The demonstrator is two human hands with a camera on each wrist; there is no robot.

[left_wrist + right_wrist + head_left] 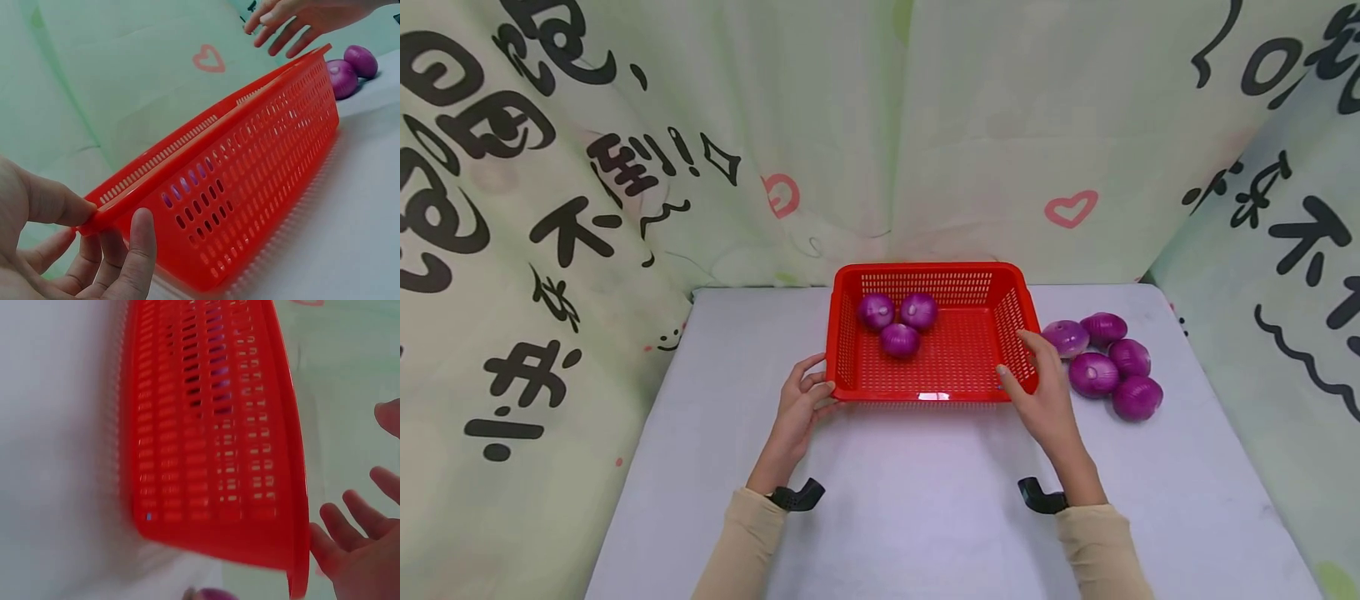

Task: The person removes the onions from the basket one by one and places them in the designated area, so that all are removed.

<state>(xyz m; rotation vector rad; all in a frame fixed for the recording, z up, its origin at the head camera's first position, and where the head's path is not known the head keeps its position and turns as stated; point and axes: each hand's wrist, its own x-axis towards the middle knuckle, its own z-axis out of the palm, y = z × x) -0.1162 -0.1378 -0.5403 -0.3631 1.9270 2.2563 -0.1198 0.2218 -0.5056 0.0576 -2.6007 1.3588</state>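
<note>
Left grip [801,400] pinches the red basket [958,346] near the far edge of the bench [917,517]; right grip [1043,404] is spread, empty. Three onions [898,340] are inside already; five onions [1093,375] remain toward the right edge.

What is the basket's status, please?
Left hand grips red basket at left end; right hand at right end, not gripping. Three onions inside. Possible obstacle: five more outside right end.
</note>
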